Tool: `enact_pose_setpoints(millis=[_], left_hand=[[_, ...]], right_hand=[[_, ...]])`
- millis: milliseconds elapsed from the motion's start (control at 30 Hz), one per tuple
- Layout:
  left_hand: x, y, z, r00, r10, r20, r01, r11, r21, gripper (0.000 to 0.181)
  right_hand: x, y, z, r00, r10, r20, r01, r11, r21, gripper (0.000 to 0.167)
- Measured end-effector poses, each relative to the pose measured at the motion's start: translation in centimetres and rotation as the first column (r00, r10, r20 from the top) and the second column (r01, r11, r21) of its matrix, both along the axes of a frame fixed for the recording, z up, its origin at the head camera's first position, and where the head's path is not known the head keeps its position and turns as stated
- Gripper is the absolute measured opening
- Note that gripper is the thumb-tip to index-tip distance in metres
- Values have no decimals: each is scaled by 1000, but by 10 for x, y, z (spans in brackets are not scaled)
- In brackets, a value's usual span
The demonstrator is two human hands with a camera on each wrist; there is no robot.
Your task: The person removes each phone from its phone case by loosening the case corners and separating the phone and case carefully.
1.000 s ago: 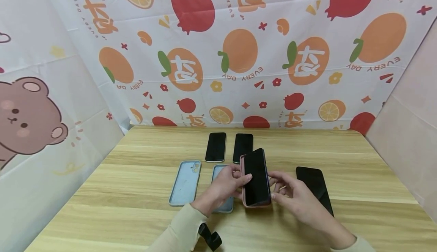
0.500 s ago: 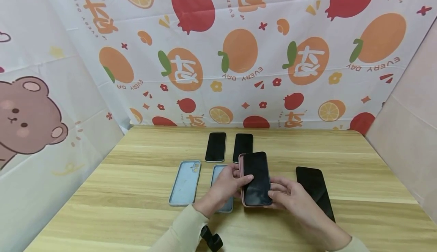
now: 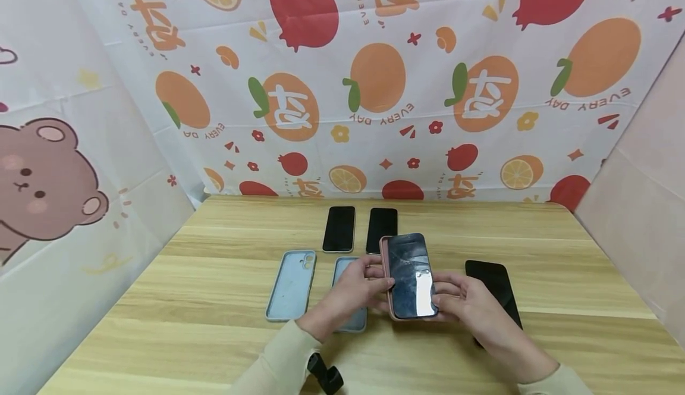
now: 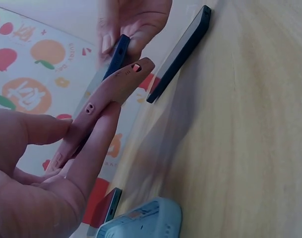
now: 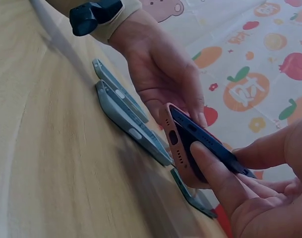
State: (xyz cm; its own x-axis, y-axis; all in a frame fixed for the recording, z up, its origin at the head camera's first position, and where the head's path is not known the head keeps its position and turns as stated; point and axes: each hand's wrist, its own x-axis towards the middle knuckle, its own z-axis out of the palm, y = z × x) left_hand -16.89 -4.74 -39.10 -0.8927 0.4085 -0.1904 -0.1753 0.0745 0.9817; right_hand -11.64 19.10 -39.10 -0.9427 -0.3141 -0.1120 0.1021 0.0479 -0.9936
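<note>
Just right of centre in the lower half of the head view, the left hand [image 3: 357,291] pinches a pink case [image 4: 113,89] by its left side, while the right hand [image 3: 473,309] grips the black-screened phone [image 3: 409,273] that lies tilted partly within it, its right edge raised out. Left of the hands, two light-blue cases [image 3: 291,286] lie on the wooden table [image 3: 176,300]; two dark phones [image 3: 339,229] lie above centre of the tabletop, and another dark handset [image 3: 493,282] lies at lower right, partly behind the right hand.
</note>
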Motion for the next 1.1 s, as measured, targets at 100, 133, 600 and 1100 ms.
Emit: enact_pose_setpoints(millis=[100, 133, 600, 1100], left_hand=[[-1, -3, 2, 1000, 0, -4, 0, 1000, 7, 54], [-1, -5, 2, 1000, 0, -7, 0, 1000, 8, 54], [-1, -16, 10, 998, -61, -17, 61, 997, -50, 56], [4, -12, 2, 995, -102, -4, 101, 991, -88, 64]], right_hand=[[-2, 2, 2, 1000, -10, 16, 10, 1000, 10, 56], [-2, 4, 3, 1000, -13, 17, 13, 1000, 9, 57], [-25, 26, 11, 992, -116, 38, 117, 993, -1, 54], [-73, 31, -1, 989, -140, 35, 139, 989, 46, 53]])
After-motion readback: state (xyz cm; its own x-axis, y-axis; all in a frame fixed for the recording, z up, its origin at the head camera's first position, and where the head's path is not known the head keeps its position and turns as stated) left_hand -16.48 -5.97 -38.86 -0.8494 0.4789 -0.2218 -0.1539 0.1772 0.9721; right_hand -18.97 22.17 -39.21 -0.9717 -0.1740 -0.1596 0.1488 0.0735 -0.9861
